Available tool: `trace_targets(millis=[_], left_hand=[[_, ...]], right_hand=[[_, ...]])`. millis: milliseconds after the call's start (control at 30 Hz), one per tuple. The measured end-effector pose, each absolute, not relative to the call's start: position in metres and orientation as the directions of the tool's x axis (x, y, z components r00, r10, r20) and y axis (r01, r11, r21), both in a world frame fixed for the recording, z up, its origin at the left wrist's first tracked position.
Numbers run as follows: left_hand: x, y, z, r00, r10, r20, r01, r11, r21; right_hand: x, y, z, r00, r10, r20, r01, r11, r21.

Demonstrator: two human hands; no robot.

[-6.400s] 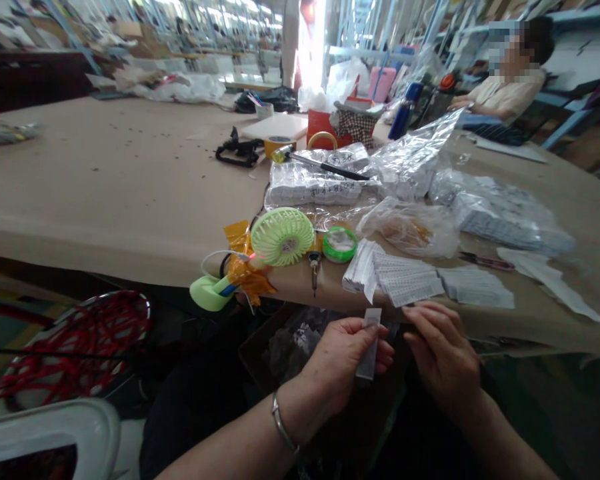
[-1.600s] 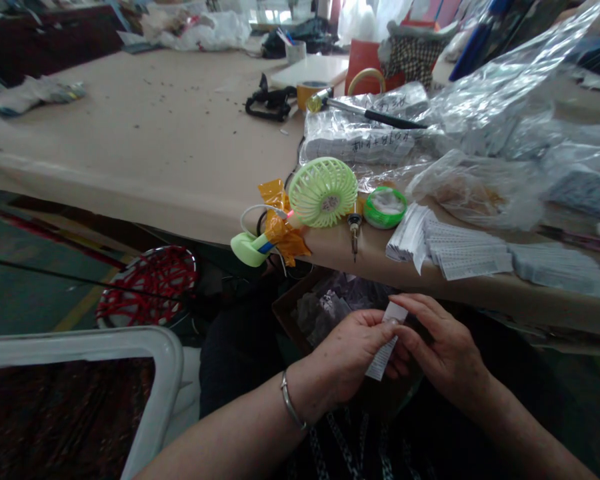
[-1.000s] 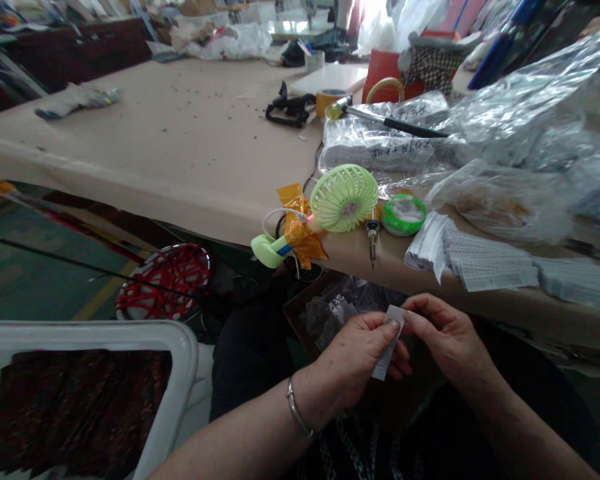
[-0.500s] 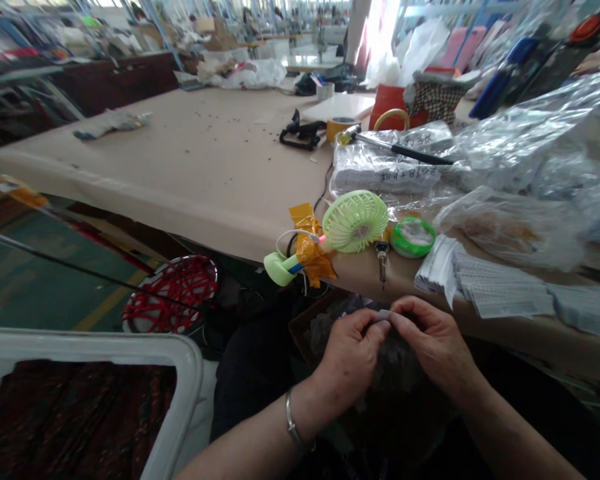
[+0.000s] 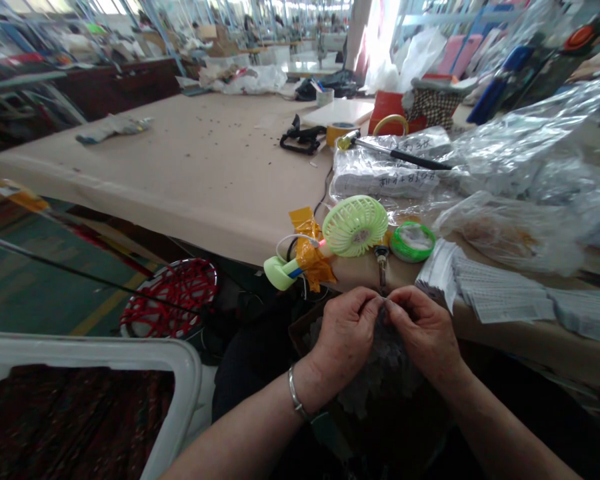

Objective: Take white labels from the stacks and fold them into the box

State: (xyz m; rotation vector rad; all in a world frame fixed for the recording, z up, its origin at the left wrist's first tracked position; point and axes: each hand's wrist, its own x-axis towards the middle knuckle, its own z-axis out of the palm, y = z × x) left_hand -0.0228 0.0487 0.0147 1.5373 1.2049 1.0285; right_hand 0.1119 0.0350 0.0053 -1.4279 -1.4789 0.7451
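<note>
My left hand (image 5: 347, 333), with a silver bangle on its wrist, pinches thumb to finger. My right hand (image 5: 427, 330) does the same, and the fingertips almost meet. Between them shows only a sliver of a small white slip (image 5: 384, 299); the fingers cover the rest. Just above the fingertips, a thin metal tool like a soldering iron (image 5: 382, 264) points down over the table's edge, its tip close to the slip. Under my hands, pale translucent scraps (image 5: 367, 383) lie heaped in a dark box.
A light-green fan (image 5: 355, 227) is taped at the table edge (image 5: 230, 230). To its right are a green round dish (image 5: 413, 242), fanned stacks of printed labels (image 5: 503, 293) and plastic-wrapped bundles (image 5: 390, 177). A white tub (image 5: 187, 373) of dark cloth stands at the lower left.
Both hands have moved up a little, toward the metal tool's tip. The white slip, plainly visible before, is now mostly hidden by the fingers.
</note>
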Motion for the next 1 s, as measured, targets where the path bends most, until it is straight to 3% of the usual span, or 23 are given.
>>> trace_targets(millis=[633, 867, 1000], left_hand=[[-0.019, 0.058, 0.005, 0.164, 0.979, 0.120, 0.268, -0.161, 0.950], [-0.021, 0.053, 0.011, 0.170, 0.977, 0.131, 0.288, -0.177, 0.941], [-0.029, 0.043, 0.009, 0.166, 0.979, 0.122, 0.318, -0.170, 0.933]], right_hand=[[0.113, 0.041, 0.001, 0.104, 0.968, 0.230, 0.439, 0.163, -0.884], [0.113, 0.031, -0.007, 0.110, 0.986, 0.125, 0.297, 0.088, -0.951], [0.128, -0.001, -0.004, 0.007, 0.987, 0.160, 0.463, 0.139, -0.876]])
